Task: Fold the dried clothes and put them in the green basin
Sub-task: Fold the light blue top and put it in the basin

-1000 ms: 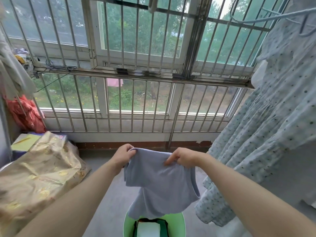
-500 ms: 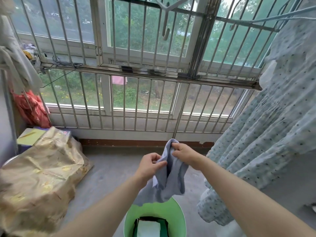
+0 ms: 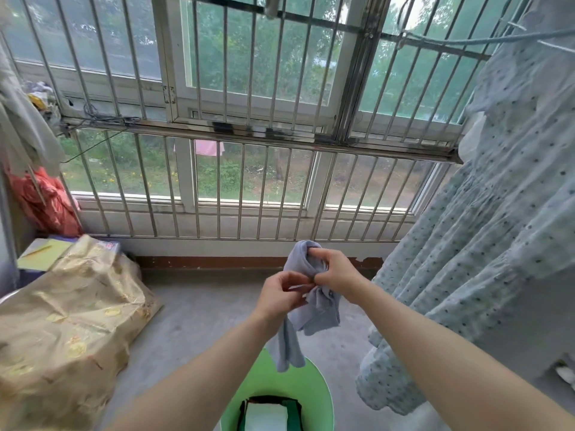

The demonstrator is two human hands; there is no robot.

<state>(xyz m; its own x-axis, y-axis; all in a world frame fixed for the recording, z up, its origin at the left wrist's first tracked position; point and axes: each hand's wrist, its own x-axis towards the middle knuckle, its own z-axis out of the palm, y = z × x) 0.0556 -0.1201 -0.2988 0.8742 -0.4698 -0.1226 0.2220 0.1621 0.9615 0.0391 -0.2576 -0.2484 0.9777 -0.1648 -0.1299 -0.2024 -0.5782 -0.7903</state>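
A small grey-blue garment (image 3: 314, 309) hangs bunched and doubled over in front of me. My right hand (image 3: 337, 273) grips its upper fold. My left hand (image 3: 283, 295) pinches the cloth right beside it, so both hands touch at the middle. The garment's lower end dangles over the green basin (image 3: 311, 384) on the floor below. Inside the basin lie folded clothes (image 3: 267, 413), white on top of dark green.
A pale dotted dress (image 3: 485, 231) hangs close on the right. A bundle under gold cloth (image 3: 65, 331) fills the left floor. Barred windows (image 3: 249, 169) stand ahead, with a red bag (image 3: 43, 197) in the left corner. Bare concrete floor (image 3: 199, 306) lies between.
The garment was held spread wide between both hands; my hands have come together, folding it into a narrow bunch. The view has moved closer and tilted slightly.
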